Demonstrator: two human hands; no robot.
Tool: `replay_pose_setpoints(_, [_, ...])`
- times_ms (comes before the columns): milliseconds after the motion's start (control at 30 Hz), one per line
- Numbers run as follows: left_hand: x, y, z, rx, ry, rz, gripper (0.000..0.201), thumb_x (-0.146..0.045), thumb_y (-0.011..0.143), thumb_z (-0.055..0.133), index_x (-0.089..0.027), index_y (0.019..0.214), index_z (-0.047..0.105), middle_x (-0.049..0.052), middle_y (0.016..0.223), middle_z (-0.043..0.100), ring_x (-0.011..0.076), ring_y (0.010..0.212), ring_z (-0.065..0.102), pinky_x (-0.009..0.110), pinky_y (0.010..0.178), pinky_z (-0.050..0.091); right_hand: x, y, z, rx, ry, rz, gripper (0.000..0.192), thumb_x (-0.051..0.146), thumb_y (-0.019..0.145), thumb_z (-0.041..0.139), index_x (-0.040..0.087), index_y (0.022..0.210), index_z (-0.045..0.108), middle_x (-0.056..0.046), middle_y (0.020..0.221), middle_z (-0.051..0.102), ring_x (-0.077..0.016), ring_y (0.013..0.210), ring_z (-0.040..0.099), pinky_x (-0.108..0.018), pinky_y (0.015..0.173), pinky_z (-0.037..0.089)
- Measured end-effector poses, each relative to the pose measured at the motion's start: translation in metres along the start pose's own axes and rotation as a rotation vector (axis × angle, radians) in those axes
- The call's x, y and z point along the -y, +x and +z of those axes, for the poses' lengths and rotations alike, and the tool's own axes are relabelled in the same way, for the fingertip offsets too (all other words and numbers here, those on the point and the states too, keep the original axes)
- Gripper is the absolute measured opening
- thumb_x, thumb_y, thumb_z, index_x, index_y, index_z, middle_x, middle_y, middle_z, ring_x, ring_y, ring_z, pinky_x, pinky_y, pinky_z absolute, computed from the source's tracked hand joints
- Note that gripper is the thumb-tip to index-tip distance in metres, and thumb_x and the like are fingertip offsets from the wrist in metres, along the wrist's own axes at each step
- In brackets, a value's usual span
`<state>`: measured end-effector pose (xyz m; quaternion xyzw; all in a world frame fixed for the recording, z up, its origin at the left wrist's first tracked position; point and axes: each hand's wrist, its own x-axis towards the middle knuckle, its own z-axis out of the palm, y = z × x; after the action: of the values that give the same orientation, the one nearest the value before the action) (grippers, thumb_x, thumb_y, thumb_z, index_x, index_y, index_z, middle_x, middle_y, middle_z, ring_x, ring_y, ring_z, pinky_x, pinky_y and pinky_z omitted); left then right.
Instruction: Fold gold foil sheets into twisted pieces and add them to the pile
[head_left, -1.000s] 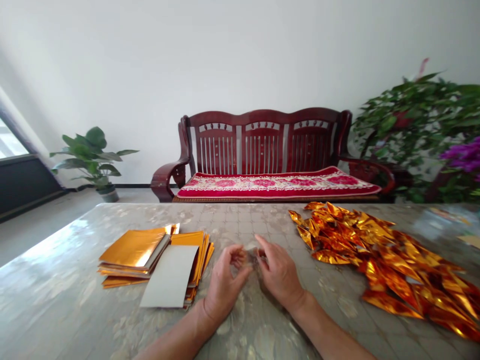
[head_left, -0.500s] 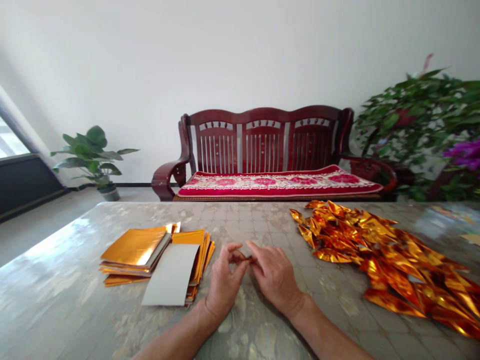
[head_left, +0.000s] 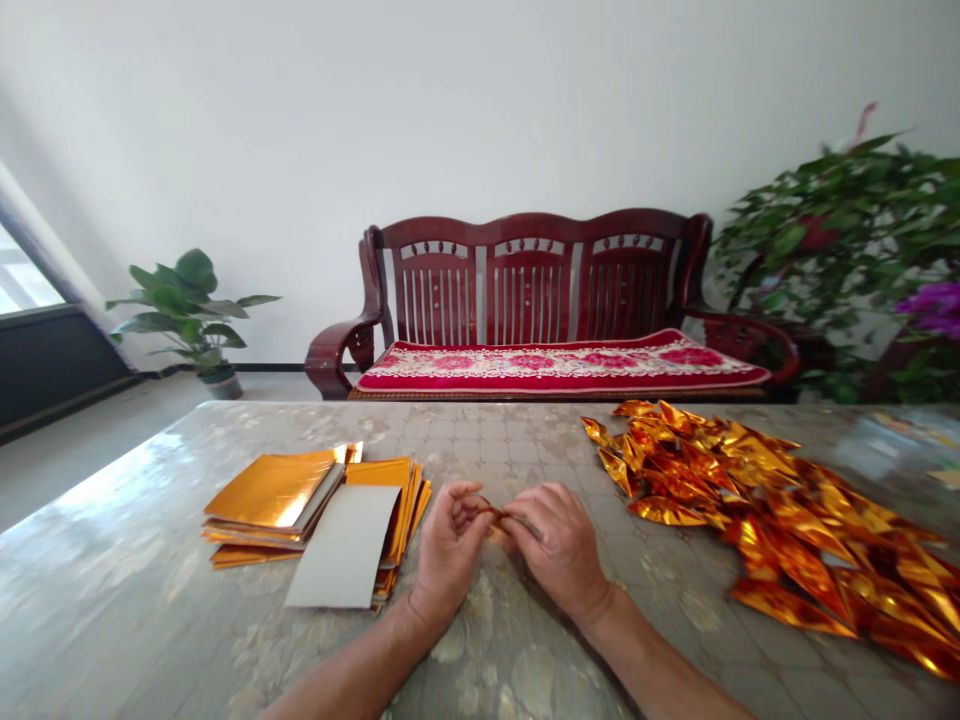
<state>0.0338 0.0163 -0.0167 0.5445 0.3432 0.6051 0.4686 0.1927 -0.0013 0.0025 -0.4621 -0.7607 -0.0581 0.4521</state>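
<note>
Above the middle of the table, my left hand (head_left: 453,540) and my right hand (head_left: 559,545) pinch a small piece of gold foil paper (head_left: 495,517) between thumbs and fingers. Most of this piece is hidden by the fingers, so its full shape cannot be seen. Left of my hands lie stacks of gold foil paper sheets (head_left: 271,490), with one sheet (head_left: 345,550) on top showing its pale grey back. A large heap of folded gold foil pieces (head_left: 750,500) spreads over the right side.
The table (head_left: 187,640) has a shiny, patterned grey cover. A clear plastic bag (head_left: 892,445) lies at its far right. Behind it stands a dark red wooden bench (head_left: 532,290) with a red floral cover (head_left: 559,368). Potted plants (head_left: 196,310) flank the bench.
My right hand's fingers have curled in from a more stretched pose, and more of the gold foil shows between the hands. The view has shifted slightly.
</note>
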Motion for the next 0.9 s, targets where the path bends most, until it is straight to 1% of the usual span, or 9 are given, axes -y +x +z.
replay_pose_setpoints(200, [-0.011, 0.003, 0.004, -0.039, -0.130, -0.048, 0.034, -0.024, 0.076, 0.072, -0.019, 0.103, 0.053, -0.003, 0.076, 0.063, 0.0098, 0.066, 0.063, 0.021, 0.065, 0.053, -0.001, 0.000, 0.002, 0.016, -0.008, 0.027, 0.007, 0.026, 0.089, 0.067, 0.022, 0.083, 0.068, -0.002, 0.078, 0.067, -0.0202, 0.082, 0.056, -0.032, 0.074, 0.040])
replay_pose_setpoints(300, [-0.008, 0.002, 0.004, -0.045, -0.095, -0.065, 0.036, -0.022, 0.072, 0.074, -0.019, 0.102, 0.054, -0.003, 0.077, 0.063, 0.0100, 0.068, 0.063, 0.021, 0.066, 0.052, -0.002, -0.001, 0.004, 0.007, -0.004, 0.045, 0.011, 0.024, 0.089, 0.065, 0.022, 0.078, 0.068, -0.002, 0.074, 0.066, -0.0194, 0.079, 0.056, -0.031, 0.073, 0.040])
replay_pose_setpoints(433, [-0.001, 0.000, 0.002, -0.062, 0.025, -0.077, 0.031, -0.021, 0.072, 0.075, -0.019, 0.096, 0.056, -0.002, 0.080, 0.064, 0.0119, 0.074, 0.064, 0.021, 0.068, 0.051, -0.005, -0.003, 0.007, -0.025, 0.068, 0.096, 0.012, 0.023, 0.089, 0.063, 0.023, 0.079, 0.069, -0.001, 0.073, 0.067, -0.0182, 0.075, 0.059, -0.030, 0.071, 0.043])
replay_pose_setpoints(533, [0.000, -0.001, 0.001, -0.070, 0.131, -0.038, 0.035, -0.022, 0.074, 0.073, -0.019, 0.104, 0.056, 0.001, 0.089, 0.067, 0.0140, 0.081, 0.066, 0.024, 0.073, 0.052, -0.005, -0.005, 0.012, -0.038, 0.208, 0.206, 0.010, 0.024, 0.087, 0.063, 0.024, 0.080, 0.070, -0.001, 0.075, 0.069, -0.0178, 0.075, 0.062, -0.029, 0.071, 0.047])
replay_pose_setpoints(600, [0.000, -0.001, 0.000, -0.070, 0.190, -0.003, 0.035, -0.023, 0.076, 0.071, -0.019, 0.107, 0.056, 0.002, 0.093, 0.068, 0.0149, 0.083, 0.066, 0.026, 0.076, 0.052, -0.003, -0.005, 0.016, -0.032, 0.336, 0.336, 0.010, 0.027, 0.085, 0.063, 0.023, 0.079, 0.070, -0.001, 0.075, 0.070, -0.0176, 0.072, 0.064, -0.028, 0.069, 0.049])
replay_pose_setpoints(667, [-0.002, -0.002, 0.001, -0.050, 0.264, 0.021, 0.024, -0.024, 0.078, 0.069, -0.019, 0.100, 0.059, 0.001, 0.088, 0.068, 0.0148, 0.080, 0.066, 0.026, 0.074, 0.051, 0.000, -0.004, 0.018, -0.026, 0.479, 0.487, 0.011, 0.030, 0.083, 0.065, 0.022, 0.078, 0.070, -0.001, 0.072, 0.070, -0.0175, 0.066, 0.063, -0.028, 0.063, 0.050])
replay_pose_setpoints(733, [-0.002, -0.003, 0.003, 0.013, 0.348, 0.024, 0.012, -0.021, 0.079, 0.065, -0.019, 0.089, 0.062, 0.000, 0.082, 0.068, 0.0141, 0.075, 0.064, 0.025, 0.070, 0.050, 0.003, -0.002, 0.019, -0.039, 0.609, 0.610, 0.013, 0.033, 0.079, 0.067, 0.020, 0.077, 0.069, -0.001, 0.070, 0.070, -0.0178, 0.063, 0.063, -0.028, 0.060, 0.051])
replay_pose_setpoints(833, [-0.003, -0.005, 0.007, 0.128, 0.432, -0.012, 0.006, -0.017, 0.080, 0.061, -0.019, 0.084, 0.064, -0.002, 0.076, 0.067, 0.0131, 0.069, 0.061, 0.023, 0.065, 0.047, 0.005, 0.001, 0.019, -0.095, 0.737, 0.703, 0.018, 0.036, 0.073, 0.071, 0.019, 0.074, 0.067, -0.002, 0.070, 0.070, -0.0191, 0.064, 0.065, -0.030, 0.062, 0.053])
replay_pose_setpoints(900, [-0.003, -0.004, 0.010, 0.143, 0.454, -0.036, 0.004, -0.020, 0.081, 0.061, -0.019, 0.083, 0.065, -0.002, 0.074, 0.067, 0.0132, 0.067, 0.060, 0.023, 0.063, 0.046, 0.006, 0.002, 0.021, -0.107, 0.792, 0.724, 0.020, 0.037, 0.071, 0.073, 0.019, 0.073, 0.065, -0.003, 0.071, 0.071, -0.0198, 0.066, 0.066, -0.031, 0.065, 0.054])
